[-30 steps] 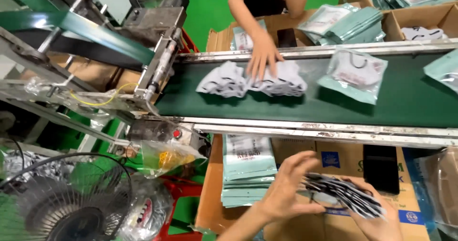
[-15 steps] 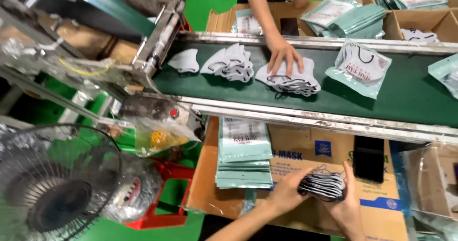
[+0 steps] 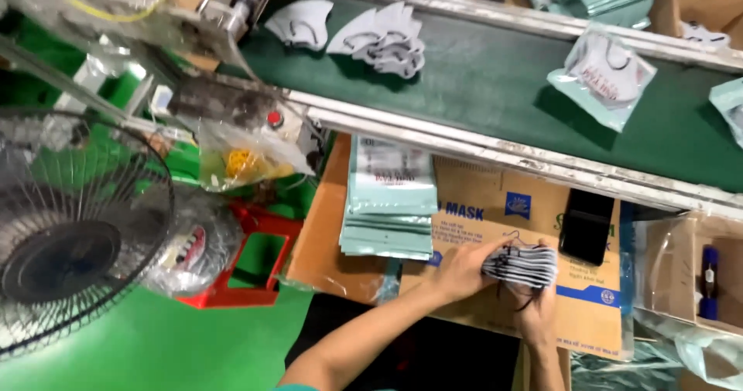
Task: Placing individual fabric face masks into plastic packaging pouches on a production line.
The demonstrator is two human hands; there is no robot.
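we square the stack of masks (image 3: 520, 265) between both palms, pressing the edges level and keeping the ear loops tucked so none slip out. our left hand (image 3: 457, 271) closes its grip on the stack's left end, forearm reaching in from below; our right hand (image 3: 539, 307) cups it from beneath, fingers curled shut. it sits just above the cardboard box (image 3: 495, 205), beside the pile of teal pouches (image 3: 391, 197). farther off, loose masks (image 3: 383, 39) lie on the green conveyor belt (image 3: 495, 81).

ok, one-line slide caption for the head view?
Both hands, left hand and right hand, square a stack of face masks on a cardboard box beside the green conveyor belt.
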